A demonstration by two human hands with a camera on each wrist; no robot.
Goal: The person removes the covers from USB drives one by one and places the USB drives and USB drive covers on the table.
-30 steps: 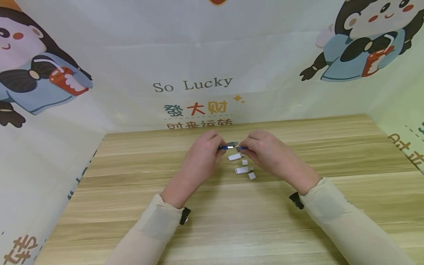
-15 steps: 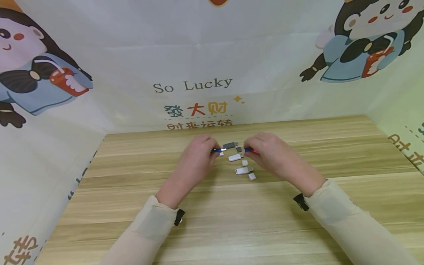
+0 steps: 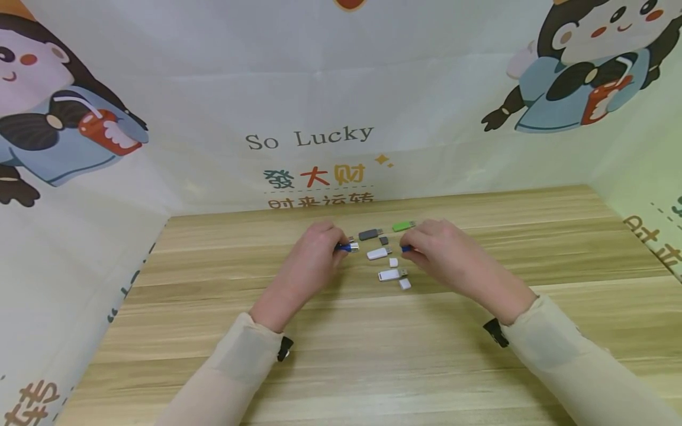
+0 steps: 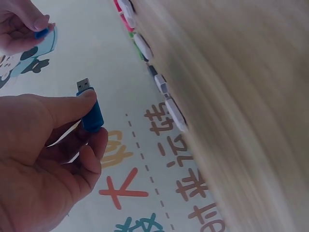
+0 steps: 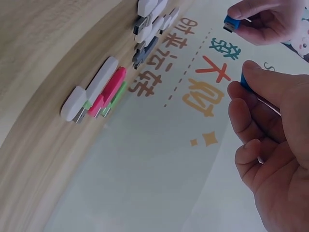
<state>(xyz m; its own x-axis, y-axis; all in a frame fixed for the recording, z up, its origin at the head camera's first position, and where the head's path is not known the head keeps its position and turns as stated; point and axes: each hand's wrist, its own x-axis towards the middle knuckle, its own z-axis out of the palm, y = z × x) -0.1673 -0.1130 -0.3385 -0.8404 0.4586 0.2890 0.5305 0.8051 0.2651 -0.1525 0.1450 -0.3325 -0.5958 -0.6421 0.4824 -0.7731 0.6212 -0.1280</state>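
Note:
My left hand (image 3: 319, 254) pinches a blue USB flash drive (image 4: 92, 116) between thumb and fingers, its metal plug bare and pointing toward the other hand. In my right hand (image 3: 439, 248), thumb and fingertip pinch a small blue cap (image 5: 245, 83), mostly covered by the fingers. A gap separates drive and cap. Between the hands on the table lie a dark grey flash drive (image 3: 367, 235) with its dark cap (image 3: 383, 241), a white flash drive (image 3: 378, 253), and a white cap (image 3: 393, 262).
Nearer me lie a second white flash drive (image 3: 388, 275) and its cap (image 3: 405, 284). A green flash drive (image 3: 402, 226) is beyond the right hand, with a pink one (image 5: 112, 88) beside it in the right wrist view. Printed cloth (image 3: 213, 118) walls the wooden table (image 3: 341, 355).
Both hands have drawn apart and slightly nearer me, widening the gap between the blue drive and its cap. The green flash drive has come into sight beyond the right hand.

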